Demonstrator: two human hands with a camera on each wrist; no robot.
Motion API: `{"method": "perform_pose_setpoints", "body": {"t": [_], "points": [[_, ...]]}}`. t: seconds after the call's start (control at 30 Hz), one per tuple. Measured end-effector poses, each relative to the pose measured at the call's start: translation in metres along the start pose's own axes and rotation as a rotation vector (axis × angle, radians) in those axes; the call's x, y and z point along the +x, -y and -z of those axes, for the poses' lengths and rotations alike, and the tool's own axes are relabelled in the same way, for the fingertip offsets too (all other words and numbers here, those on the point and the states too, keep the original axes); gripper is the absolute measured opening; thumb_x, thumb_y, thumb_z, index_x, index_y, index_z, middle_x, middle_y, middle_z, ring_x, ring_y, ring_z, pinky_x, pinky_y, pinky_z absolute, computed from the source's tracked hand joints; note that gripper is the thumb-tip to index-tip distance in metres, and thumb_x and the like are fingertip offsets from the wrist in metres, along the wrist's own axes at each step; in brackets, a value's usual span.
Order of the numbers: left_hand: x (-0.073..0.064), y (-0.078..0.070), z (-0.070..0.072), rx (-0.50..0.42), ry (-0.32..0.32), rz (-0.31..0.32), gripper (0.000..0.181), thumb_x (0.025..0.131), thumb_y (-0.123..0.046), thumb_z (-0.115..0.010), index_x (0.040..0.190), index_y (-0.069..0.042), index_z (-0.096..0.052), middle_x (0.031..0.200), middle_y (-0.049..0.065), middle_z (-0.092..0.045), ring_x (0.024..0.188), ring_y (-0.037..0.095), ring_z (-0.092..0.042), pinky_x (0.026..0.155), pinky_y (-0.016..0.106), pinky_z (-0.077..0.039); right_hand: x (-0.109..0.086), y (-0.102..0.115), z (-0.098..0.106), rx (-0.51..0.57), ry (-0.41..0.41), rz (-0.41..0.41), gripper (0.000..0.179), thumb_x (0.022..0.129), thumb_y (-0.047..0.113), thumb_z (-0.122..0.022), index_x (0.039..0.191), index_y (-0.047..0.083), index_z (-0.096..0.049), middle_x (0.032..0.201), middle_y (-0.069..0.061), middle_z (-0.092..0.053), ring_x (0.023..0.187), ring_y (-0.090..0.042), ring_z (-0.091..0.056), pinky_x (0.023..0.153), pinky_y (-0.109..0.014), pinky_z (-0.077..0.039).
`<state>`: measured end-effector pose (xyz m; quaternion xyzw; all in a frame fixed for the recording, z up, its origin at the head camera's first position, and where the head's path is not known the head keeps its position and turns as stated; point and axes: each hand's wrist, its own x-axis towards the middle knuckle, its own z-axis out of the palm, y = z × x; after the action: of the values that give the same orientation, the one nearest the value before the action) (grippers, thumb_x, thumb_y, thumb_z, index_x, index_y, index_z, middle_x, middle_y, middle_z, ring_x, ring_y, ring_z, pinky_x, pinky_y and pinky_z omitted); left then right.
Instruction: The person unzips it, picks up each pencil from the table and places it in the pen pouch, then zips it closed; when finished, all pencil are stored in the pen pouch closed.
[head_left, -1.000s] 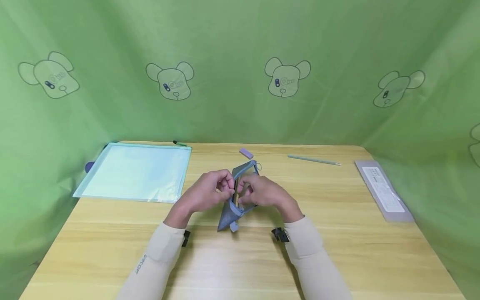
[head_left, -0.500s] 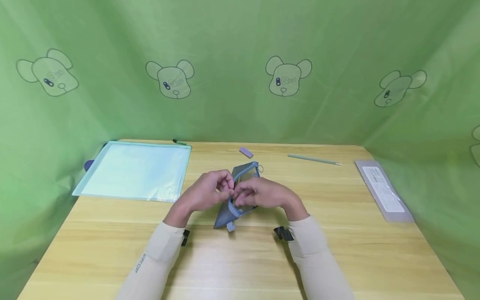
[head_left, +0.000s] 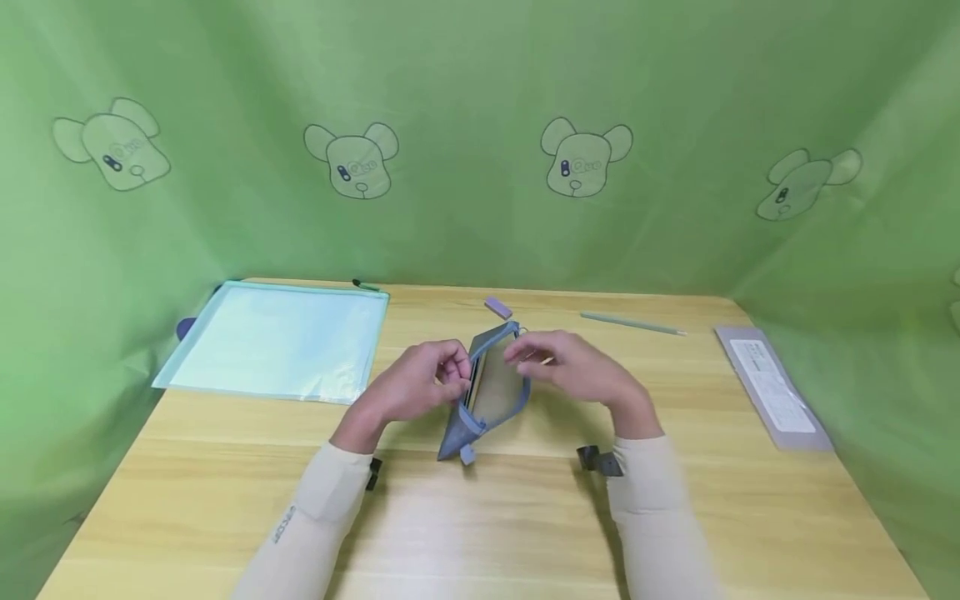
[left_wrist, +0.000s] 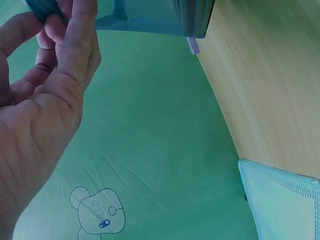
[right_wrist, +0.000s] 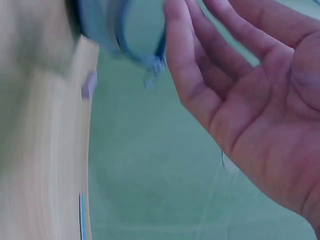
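A blue zip pencil pouch stands with its mouth spread near the middle of the table. My left hand pinches the left edge of the mouth between thumb and fingers; in the left wrist view those fingers grip the zipper edge. Long thin items show inside, along the pouch's left wall. Over the pouch's right edge is my right hand, fingers loosely bent and holding nothing. In the right wrist view its palm faces the camera, next to the blurred pouch.
Behind the pouch lies a purple eraser, with a grey-green pencil to its right. A clear zip folder with a turquoise edge is at the left, partly over a dark purple object. A grey labelled packet lies at the right.
My right hand has come out of the pouch's mouth and moved right and slightly up, its fingers loosening. The mouth now shows wider. My left hand keeps its grip in place.
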<state>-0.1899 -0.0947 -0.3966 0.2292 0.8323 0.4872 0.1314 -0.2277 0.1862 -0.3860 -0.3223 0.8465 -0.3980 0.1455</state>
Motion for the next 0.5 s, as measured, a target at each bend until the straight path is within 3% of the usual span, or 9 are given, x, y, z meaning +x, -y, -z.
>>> {"method": "perform_pose_setpoints", "body": {"t": [0.2,0.33,0.5], "points": [[0.001,0.000,0.001,0.027,-0.005,-0.001,0.010,0.098,0.000,-0.070,0.099,-0.009,-0.065,0.087,0.002,-0.063,0.081,0.013,-0.060,0.071,0.022,-0.053,-0.013,-0.031,0.033,-0.030,-0.209,-0.193,0.027,0.107,0.011,-0.064,0.132,0.002,-0.069,0.129,-0.019,-0.073,0.121,-0.033,-0.069,0.109,-0.045,-0.057],[0.001,0.000,0.003,0.032,-0.004,0.001,0.011,0.098,0.000,-0.071,0.099,-0.009,-0.065,0.087,0.001,-0.063,0.081,0.013,-0.059,0.072,0.022,-0.053,-0.014,-0.058,0.054,-0.091,-0.259,-0.344,0.035,0.108,0.013,-0.062,0.140,0.000,-0.061,0.143,-0.026,-0.064,0.137,-0.044,-0.059,0.119,-0.062,-0.046],[-0.001,0.002,0.004,0.034,0.005,0.002,0.011,0.098,0.000,-0.070,0.099,-0.010,-0.065,0.086,0.001,-0.063,0.080,0.013,-0.058,0.070,0.023,-0.052,-0.013,-0.097,0.079,-0.208,-0.292,-0.493,0.052,0.107,0.012,-0.059,0.156,0.000,-0.045,0.165,-0.032,-0.040,0.153,-0.056,-0.036,0.125,-0.074,-0.029]]}}
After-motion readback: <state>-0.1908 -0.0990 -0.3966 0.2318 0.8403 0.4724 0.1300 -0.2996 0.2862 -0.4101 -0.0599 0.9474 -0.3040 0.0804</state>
